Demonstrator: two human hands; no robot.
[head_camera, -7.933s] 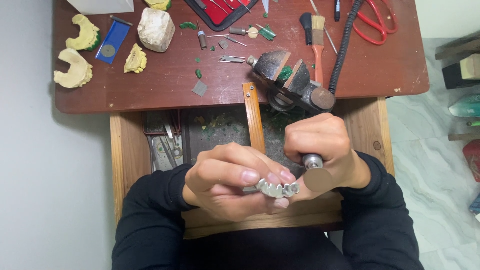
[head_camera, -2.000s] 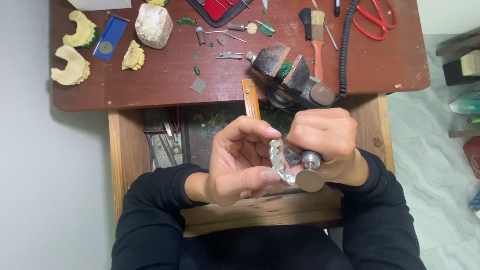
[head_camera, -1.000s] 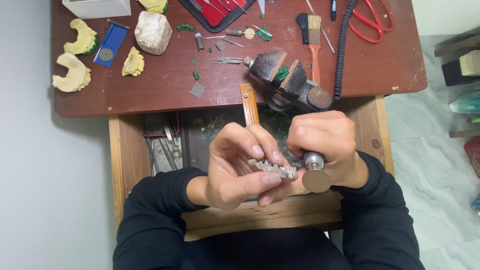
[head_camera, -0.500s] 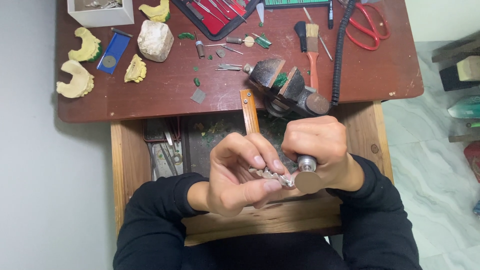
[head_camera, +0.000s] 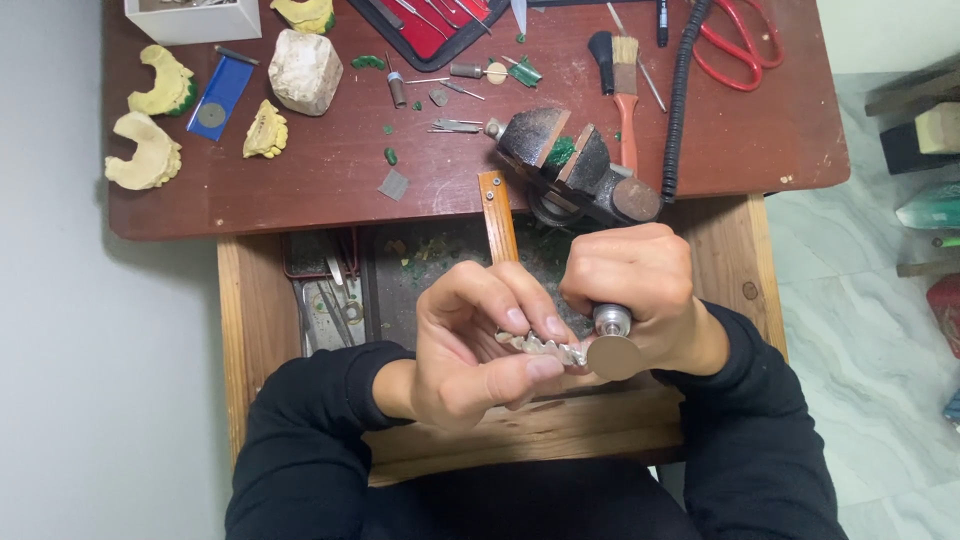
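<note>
My left hand (head_camera: 480, 345) pinches a small silvery metal dental piece (head_camera: 545, 347) between thumb and fingers, above an open wooden drawer (head_camera: 240, 330). Beside it on the right, my right hand (head_camera: 635, 290) is closed around a rotary handpiece (head_camera: 612, 340); its round metal end faces me and its tip meets the piece. The working tip itself is hidden by my fingers. Both arms wear black sleeves.
A small bench vise (head_camera: 570, 170) sits at the desk edge just beyond my hands, next to a wooden bench pin (head_camera: 497, 215). On the brown desk lie yellow plaster dental casts (head_camera: 150, 150), a white stone block (head_camera: 305, 68), a brush (head_camera: 625, 85), red scissors (head_camera: 740, 50), a black coiled hose (head_camera: 680, 95).
Earlier the left hand held the piece turned upright; it now lies flatter between the fingers, against the tool. The view has shifted slightly, showing more of the desk's far side.
</note>
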